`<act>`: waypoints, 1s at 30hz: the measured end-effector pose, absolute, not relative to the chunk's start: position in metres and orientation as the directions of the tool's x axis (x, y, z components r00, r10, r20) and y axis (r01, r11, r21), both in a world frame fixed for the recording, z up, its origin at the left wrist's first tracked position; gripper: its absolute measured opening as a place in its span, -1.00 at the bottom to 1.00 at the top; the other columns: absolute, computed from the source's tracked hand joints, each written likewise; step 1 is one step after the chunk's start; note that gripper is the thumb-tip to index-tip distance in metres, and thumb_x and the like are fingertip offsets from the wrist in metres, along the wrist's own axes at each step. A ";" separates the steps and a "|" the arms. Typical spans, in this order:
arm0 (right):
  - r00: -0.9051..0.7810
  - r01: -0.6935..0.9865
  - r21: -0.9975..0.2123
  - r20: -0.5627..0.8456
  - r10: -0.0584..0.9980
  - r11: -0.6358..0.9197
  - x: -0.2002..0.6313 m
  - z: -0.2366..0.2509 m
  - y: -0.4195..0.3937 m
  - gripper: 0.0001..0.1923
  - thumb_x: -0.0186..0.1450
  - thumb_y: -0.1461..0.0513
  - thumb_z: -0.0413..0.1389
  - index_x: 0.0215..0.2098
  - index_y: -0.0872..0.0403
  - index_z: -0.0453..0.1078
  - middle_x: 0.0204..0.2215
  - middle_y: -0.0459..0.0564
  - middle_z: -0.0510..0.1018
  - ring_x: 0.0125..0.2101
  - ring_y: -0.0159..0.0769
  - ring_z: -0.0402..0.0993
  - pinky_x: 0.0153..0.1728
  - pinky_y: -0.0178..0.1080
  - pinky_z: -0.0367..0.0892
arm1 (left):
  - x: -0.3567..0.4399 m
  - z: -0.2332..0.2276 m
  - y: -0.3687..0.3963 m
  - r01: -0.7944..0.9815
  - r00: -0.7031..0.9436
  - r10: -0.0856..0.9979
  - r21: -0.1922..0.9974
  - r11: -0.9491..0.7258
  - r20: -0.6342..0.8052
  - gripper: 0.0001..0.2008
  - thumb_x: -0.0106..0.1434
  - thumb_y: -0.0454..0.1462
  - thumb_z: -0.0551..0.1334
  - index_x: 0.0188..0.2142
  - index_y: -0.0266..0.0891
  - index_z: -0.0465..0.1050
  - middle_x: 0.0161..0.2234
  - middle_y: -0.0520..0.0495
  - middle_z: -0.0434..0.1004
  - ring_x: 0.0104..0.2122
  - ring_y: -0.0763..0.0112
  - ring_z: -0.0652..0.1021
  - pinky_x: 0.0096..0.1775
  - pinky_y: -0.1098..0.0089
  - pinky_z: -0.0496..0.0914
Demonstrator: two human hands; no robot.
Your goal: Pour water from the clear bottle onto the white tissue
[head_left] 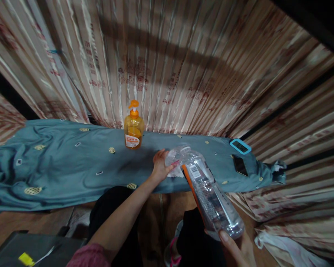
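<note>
Head view showed the clear bottle (208, 193) slanting, base gripped in the right hand (238, 246) down near the body, neck reaching up-left to the left hand (161, 165), whose fingers pinched its cap just above the cloth-draped tabletop (72, 163).

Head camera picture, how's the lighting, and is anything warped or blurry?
Head view: dim, warm light; a broad shadow band crosses the striped curtain; wide-angle distortion bends the curtain stripes outward; the clear bottle in the right hand looms large and soft; the left hand and the soap dispenser look sharper.
</note>
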State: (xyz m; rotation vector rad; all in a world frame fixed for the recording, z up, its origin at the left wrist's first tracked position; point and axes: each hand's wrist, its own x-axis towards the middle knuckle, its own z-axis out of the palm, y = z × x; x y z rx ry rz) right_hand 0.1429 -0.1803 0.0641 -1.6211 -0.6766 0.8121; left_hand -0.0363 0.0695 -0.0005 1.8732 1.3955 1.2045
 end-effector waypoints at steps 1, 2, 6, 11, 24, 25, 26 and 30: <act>0.601 -0.002 -0.980 -0.159 0.783 -0.197 0.142 0.065 -0.180 -0.32 0.02 -0.08 0.36 0.03 0.01 0.41 -0.18 0.06 0.66 -0.10 0.12 0.55 -0.01 0.01 0.31 | -0.036 -0.001 0.070 0.486 0.081 0.934 0.804 -0.343 0.349 -0.50 0.01 -0.19 0.46 -0.04 -0.20 0.47 0.07 -0.22 0.51 0.17 -0.03 0.44 0.21 -0.02 0.32; 0.604 -0.001 -0.979 -0.163 0.780 -0.205 0.141 0.066 -0.180 -0.31 0.01 -0.09 0.36 0.02 0.02 0.40 -0.18 0.06 0.66 -0.10 0.12 0.54 0.01 0.03 0.28 | -0.036 -0.001 0.070 0.486 0.081 0.934 0.804 -0.343 0.349 -0.50 0.01 -0.18 0.46 -0.04 -0.20 0.47 0.07 -0.22 0.51 0.17 -0.03 0.44 0.21 -0.03 0.32; 0.600 0.026 -0.978 -0.149 0.786 -0.205 0.140 0.068 -0.179 -0.34 0.02 -0.11 0.35 -0.02 0.02 0.41 -0.19 0.08 0.65 -0.11 0.13 0.54 -0.01 0.03 0.27 | -0.036 -0.002 0.071 0.469 0.080 0.931 0.811 -0.350 0.356 -0.51 0.02 -0.15 0.46 -0.04 -0.17 0.47 0.06 -0.19 0.52 0.17 -0.02 0.44 0.21 -0.03 0.31; 0.604 0.017 -0.981 -0.144 0.784 -0.193 0.139 0.068 -0.179 -0.33 0.02 -0.08 0.35 0.02 0.01 0.40 -0.15 0.09 0.63 -0.09 0.13 0.51 0.01 0.04 0.27 | -0.037 -0.001 0.070 0.464 0.095 0.930 0.811 -0.356 0.354 -0.52 0.04 -0.15 0.45 -0.05 -0.21 0.48 0.03 -0.21 0.53 0.18 -0.02 0.43 0.22 -0.01 0.30; 0.595 -0.016 -0.979 -0.173 0.785 -0.203 0.132 0.077 -0.177 -0.28 -0.03 -0.12 0.37 0.01 -0.01 0.36 -0.19 0.02 0.62 -0.12 0.08 0.49 0.01 0.02 0.24 | -0.035 -0.004 0.072 0.467 0.074 0.932 0.814 -0.347 0.355 -0.50 0.00 -0.15 0.48 -0.06 -0.19 0.47 0.03 -0.20 0.53 0.16 -0.01 0.45 0.22 -0.01 0.32; 0.601 -0.012 -0.979 -0.171 0.781 -0.205 0.132 0.077 -0.177 -0.27 -0.03 -0.12 0.37 0.01 0.00 0.36 -0.18 0.03 0.62 -0.11 0.08 0.49 0.02 0.01 0.23 | -0.035 -0.004 0.072 0.468 0.075 0.932 0.812 -0.348 0.356 -0.50 0.00 -0.15 0.48 -0.07 -0.20 0.48 0.03 -0.21 0.53 0.16 -0.01 0.45 0.22 0.00 0.31; 0.607 -0.007 -0.979 -0.168 0.777 -0.206 0.131 0.078 -0.177 -0.27 -0.03 -0.13 0.37 0.01 0.00 0.36 -0.17 0.03 0.62 -0.10 0.08 0.49 0.02 0.00 0.23 | -0.035 -0.003 0.072 0.470 0.075 0.932 0.811 -0.348 0.356 -0.50 0.01 -0.15 0.48 -0.07 -0.20 0.47 0.03 -0.21 0.53 0.16 -0.01 0.45 0.22 0.00 0.31; 0.610 0.001 -0.979 -0.162 0.776 -0.205 0.129 0.080 -0.178 -0.33 0.00 -0.12 0.35 -0.02 0.00 0.39 -0.21 0.01 0.64 -0.13 0.04 0.53 0.00 -0.05 0.27 | -0.035 -0.003 0.072 0.476 0.075 0.928 0.805 -0.354 0.364 -0.51 0.01 -0.15 0.47 -0.07 -0.18 0.47 0.02 -0.19 0.53 0.16 -0.01 0.45 0.21 -0.02 0.32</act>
